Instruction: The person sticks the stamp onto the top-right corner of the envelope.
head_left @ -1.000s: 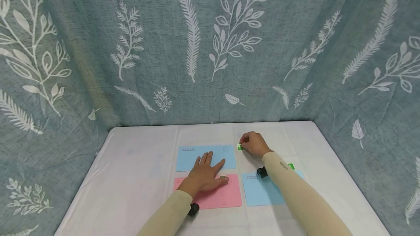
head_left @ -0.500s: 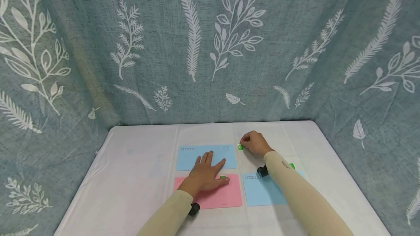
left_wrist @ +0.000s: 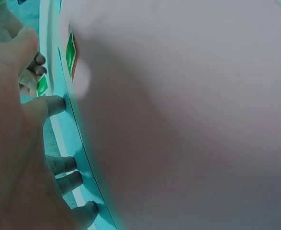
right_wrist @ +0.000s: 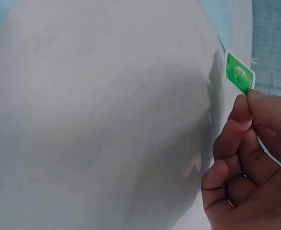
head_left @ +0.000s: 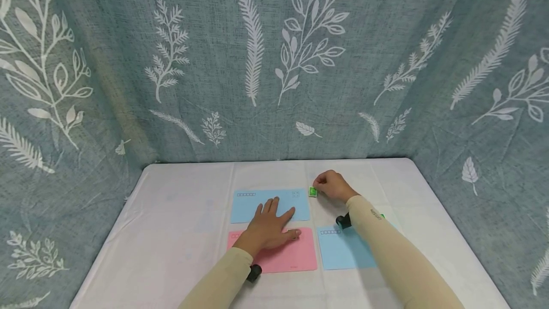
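My right hand [head_left: 334,186] pinches a green postage stamp [right_wrist: 240,73] by one corner, between thumb and forefinger. It holds the stamp just off the right edge of the far blue envelope [head_left: 242,211], which bears a row of small boxes at left and a printed stamp square at upper right. My left hand [head_left: 268,230] rests with spread fingers, its fingertips on that envelope and its palm over the pink envelope [head_left: 296,259]. On the pink one, a green stamp [left_wrist: 71,55] shows in the left wrist view; in the head view my thumb covers most of it.
A second blue envelope [head_left: 343,254] lies at the right, partly under my right forearm. A bit of green [head_left: 383,216] peeks out beside the sleeve there. White cloth [head_left: 171,232] covers the table, and a patterned curtain [head_left: 206,61] hangs behind and at both sides.
The stamp in my right fingers has shifted slightly left and up, towards the far blue envelope. My right hand has moved a little with it, while my left hand has stayed in place.
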Action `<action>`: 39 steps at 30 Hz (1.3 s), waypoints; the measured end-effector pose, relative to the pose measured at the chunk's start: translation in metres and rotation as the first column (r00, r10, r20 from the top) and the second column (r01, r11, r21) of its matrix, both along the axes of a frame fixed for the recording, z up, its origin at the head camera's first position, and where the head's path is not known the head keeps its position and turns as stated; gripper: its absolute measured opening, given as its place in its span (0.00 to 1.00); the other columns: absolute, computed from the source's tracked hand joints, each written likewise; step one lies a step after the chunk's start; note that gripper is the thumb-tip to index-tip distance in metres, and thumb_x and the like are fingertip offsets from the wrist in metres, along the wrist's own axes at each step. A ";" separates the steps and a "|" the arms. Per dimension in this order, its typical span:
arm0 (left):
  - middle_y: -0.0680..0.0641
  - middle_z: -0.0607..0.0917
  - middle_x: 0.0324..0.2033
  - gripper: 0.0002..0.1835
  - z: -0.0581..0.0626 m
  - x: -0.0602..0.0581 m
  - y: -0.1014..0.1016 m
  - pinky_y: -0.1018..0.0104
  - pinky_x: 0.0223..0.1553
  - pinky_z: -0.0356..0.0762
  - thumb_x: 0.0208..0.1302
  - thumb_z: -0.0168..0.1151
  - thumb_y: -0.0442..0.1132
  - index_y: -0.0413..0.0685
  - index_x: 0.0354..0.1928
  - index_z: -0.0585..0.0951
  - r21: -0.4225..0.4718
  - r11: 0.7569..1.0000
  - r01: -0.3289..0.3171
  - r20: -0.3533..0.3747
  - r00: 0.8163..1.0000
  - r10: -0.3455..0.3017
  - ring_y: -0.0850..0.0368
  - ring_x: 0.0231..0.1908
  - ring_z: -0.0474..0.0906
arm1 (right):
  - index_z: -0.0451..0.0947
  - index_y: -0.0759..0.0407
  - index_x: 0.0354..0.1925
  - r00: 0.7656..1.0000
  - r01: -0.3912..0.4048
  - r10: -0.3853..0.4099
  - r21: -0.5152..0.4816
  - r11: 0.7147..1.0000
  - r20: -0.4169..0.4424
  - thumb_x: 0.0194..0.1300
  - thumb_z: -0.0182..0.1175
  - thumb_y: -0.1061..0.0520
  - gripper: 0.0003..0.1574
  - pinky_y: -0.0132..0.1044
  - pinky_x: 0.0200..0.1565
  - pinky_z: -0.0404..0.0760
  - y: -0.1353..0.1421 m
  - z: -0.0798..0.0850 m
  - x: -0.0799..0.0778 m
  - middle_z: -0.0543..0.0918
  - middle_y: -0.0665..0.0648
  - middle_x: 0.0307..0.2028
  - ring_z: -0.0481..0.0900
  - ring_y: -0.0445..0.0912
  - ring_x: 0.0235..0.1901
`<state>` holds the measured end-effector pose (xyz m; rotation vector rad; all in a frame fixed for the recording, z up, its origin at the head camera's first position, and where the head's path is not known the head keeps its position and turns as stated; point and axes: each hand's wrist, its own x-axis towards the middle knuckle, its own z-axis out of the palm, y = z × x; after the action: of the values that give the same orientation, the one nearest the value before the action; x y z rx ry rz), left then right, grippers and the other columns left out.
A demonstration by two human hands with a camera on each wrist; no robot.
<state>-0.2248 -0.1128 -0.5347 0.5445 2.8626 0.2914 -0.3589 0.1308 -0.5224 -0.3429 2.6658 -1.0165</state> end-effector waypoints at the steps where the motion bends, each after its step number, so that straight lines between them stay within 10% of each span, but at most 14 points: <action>1: 0.33 0.59 0.82 0.41 0.000 0.000 0.000 0.36 0.79 0.52 0.78 0.49 0.73 0.62 0.84 0.68 -0.003 1.000 -0.001 0.001 1.000 0.001 0.35 0.81 0.54 | 0.90 0.63 0.44 1.000 -0.001 0.001 -0.005 1.000 0.000 0.79 0.63 0.59 0.10 0.44 0.46 0.80 -0.001 0.001 0.000 0.87 0.54 0.37 0.79 0.48 0.38; 39: 0.45 0.58 0.85 0.45 0.005 -0.004 0.005 0.34 0.76 0.57 0.79 0.45 0.74 0.53 0.85 0.65 -0.050 0.999 -0.005 0.000 1.000 0.005 0.37 0.81 0.55 | 0.91 0.61 0.39 0.999 -0.019 0.017 -0.054 0.998 -0.052 0.78 0.66 0.61 0.10 0.43 0.47 0.83 -0.072 -0.008 0.004 0.88 0.51 0.33 0.82 0.45 0.36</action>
<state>-0.2287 -0.1078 -0.5294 0.5286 2.8630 0.2203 -0.3548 0.0586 -0.5306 -0.4086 2.6791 -1.0903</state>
